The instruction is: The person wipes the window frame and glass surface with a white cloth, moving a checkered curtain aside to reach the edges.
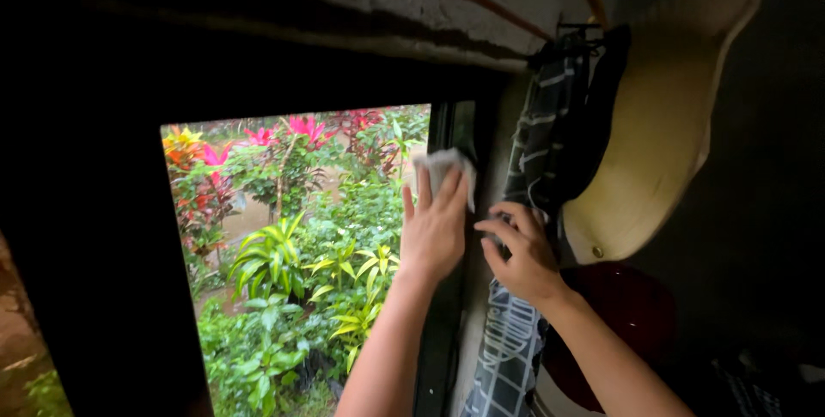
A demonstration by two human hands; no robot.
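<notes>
My left hand presses a small white cloth flat against the dark window frame at the window's right edge. The cloth shows above my fingertips. My right hand is just to the right, fingers curled on a dark checked fabric that hangs down the wall beside the frame. Through the window opening I see a garden with green and pink plants.
A pale straw hat hangs on the wall at the right, over the checked fabric. Below it sits a dark red round object. A dark panel covers the window's left side. A rough concrete lintel runs above.
</notes>
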